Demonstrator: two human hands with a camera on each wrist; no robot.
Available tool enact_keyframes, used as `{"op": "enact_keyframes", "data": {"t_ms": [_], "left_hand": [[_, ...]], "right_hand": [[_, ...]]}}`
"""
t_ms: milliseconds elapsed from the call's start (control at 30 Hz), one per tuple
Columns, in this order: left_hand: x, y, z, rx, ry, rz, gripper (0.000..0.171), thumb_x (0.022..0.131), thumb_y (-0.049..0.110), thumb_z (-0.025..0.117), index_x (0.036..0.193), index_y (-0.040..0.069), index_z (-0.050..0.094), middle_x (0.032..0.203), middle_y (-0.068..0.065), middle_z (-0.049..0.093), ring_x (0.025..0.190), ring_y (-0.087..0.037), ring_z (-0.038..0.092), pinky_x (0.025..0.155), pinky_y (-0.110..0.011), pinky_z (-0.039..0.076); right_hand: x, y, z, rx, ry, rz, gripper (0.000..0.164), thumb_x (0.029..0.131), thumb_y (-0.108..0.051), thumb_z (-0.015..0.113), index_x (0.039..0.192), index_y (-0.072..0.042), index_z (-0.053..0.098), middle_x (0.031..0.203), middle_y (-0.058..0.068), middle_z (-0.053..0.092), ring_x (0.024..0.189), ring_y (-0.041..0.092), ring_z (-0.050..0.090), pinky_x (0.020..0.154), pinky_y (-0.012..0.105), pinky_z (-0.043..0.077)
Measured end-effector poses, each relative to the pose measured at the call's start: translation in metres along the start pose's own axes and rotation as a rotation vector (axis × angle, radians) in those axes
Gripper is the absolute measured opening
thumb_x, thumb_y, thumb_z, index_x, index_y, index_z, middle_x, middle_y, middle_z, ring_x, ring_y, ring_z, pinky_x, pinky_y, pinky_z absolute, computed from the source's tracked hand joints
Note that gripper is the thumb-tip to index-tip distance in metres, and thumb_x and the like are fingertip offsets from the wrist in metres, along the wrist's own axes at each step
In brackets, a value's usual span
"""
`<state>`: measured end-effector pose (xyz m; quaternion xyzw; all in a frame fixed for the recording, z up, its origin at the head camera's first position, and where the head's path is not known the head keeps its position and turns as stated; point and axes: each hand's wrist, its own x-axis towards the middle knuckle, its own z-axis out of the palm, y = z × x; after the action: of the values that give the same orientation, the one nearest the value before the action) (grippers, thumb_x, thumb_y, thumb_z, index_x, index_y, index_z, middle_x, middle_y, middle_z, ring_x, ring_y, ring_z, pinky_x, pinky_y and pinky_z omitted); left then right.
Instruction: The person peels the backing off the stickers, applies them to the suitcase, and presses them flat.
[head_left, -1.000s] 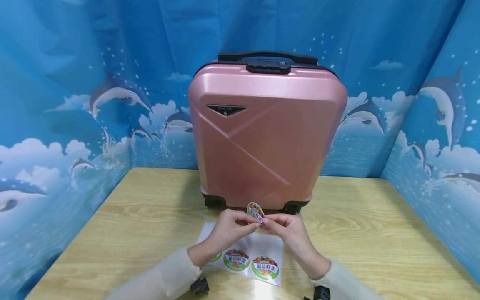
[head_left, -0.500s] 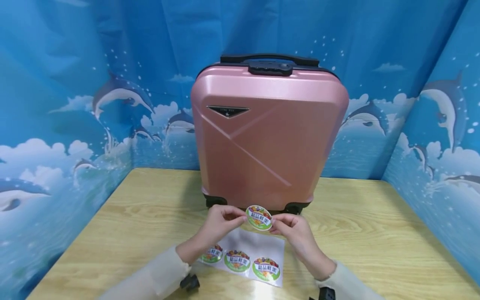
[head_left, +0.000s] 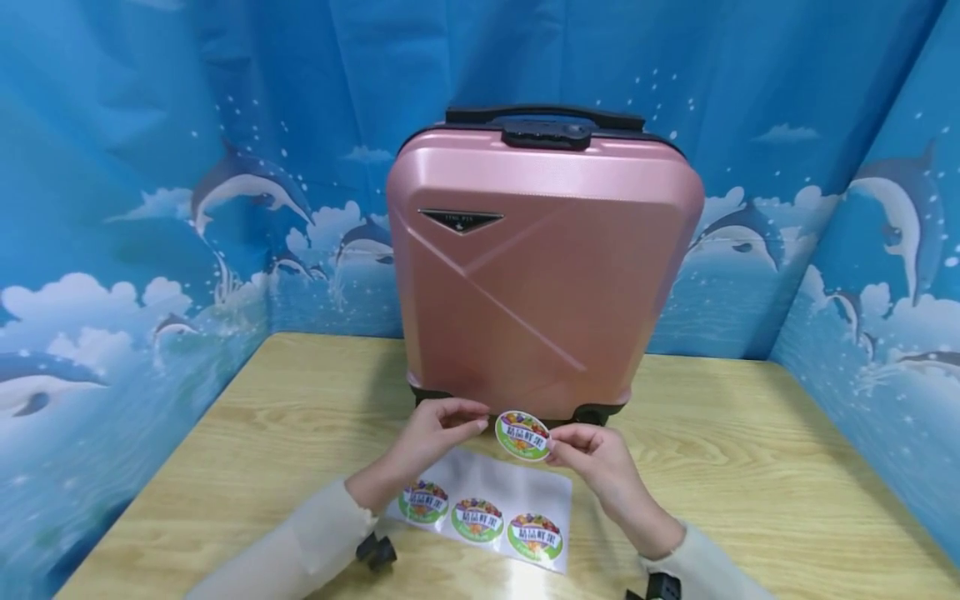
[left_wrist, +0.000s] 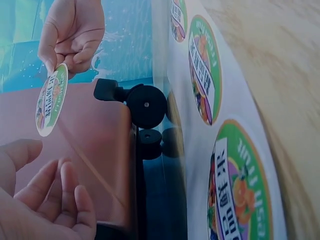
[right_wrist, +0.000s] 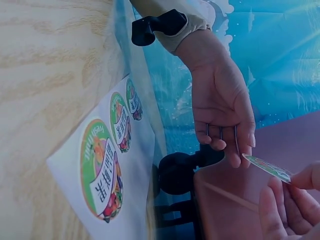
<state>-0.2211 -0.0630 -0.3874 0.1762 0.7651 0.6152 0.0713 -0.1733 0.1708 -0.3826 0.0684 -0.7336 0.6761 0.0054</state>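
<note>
Between thumb and fingers my right hand (head_left: 600,467) pinches the right edge of an oval fruit sticker (head_left: 522,436), its printed face towards the head camera. My left hand (head_left: 423,442) is just left of the sticker, fingers loosely bent and holding nothing; a gap separates them in the left wrist view, where the sticker (left_wrist: 51,100) hangs from the other hand (left_wrist: 75,37). Below both hands a white sticker sheet (head_left: 480,475) lies on the table, with several matching oval stickers along its near side. Directly behind stands a pink suitcase (head_left: 547,292), upright.
The suitcase has a black top handle (head_left: 543,112), a dark triangular badge (head_left: 460,220) and black wheels (head_left: 596,414). The wooden table (head_left: 750,467) extends to both sides. A blue dolphin-print curtain (head_left: 315,125) encloses the back and sides.
The sticker has turned from edge-tilted to facing the head camera. My left hand has let go of it and drawn away to the left, while the right hand keeps its pinch.
</note>
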Motion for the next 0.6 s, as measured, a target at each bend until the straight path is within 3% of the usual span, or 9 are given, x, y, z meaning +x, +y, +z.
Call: {"op": "enact_keyframes", "data": {"t_ms": [167,333,600], "left_hand": [[0.0009,0.0001,0.0027,-0.020,-0.042,-0.007,0.024,0.087,0.018,0.068,0.105,0.001,0.069,0.100,-0.009,0.069,0.086,-0.014,0.061,0.075,-0.026,0.051],[0.0014,0.0013,0.0056,-0.009,-0.049,0.010,0.019,0.085,0.015,0.070,0.097,0.000,0.070,0.088,-0.006,0.069,0.078,-0.017,0.061,0.069,-0.030,0.052],[0.0035,0.0018,0.0068,0.020,-0.032,0.035,0.013,0.083,0.010,0.071,0.090,-0.001,0.069,0.078,-0.002,0.065,0.069,-0.010,0.057,0.062,-0.020,0.048]], "right_hand": [[-0.0003,0.0010,-0.0032,-0.019,-0.046,-0.030,0.022,0.085,0.002,0.063,0.098,0.019,0.060,0.079,0.002,0.070,0.069,0.011,0.066,0.071,0.027,0.056],[0.0001,0.0021,-0.0042,-0.058,-0.088,-0.048,0.024,0.086,-0.002,0.064,0.098,0.018,0.061,0.084,0.012,0.070,0.070,0.010,0.065,0.073,0.027,0.055],[0.0026,0.0046,-0.0050,-0.059,-0.081,-0.074,0.023,0.085,-0.001,0.064,0.099,0.018,0.062,0.085,0.019,0.070,0.070,0.010,0.066,0.073,0.027,0.056]]}}
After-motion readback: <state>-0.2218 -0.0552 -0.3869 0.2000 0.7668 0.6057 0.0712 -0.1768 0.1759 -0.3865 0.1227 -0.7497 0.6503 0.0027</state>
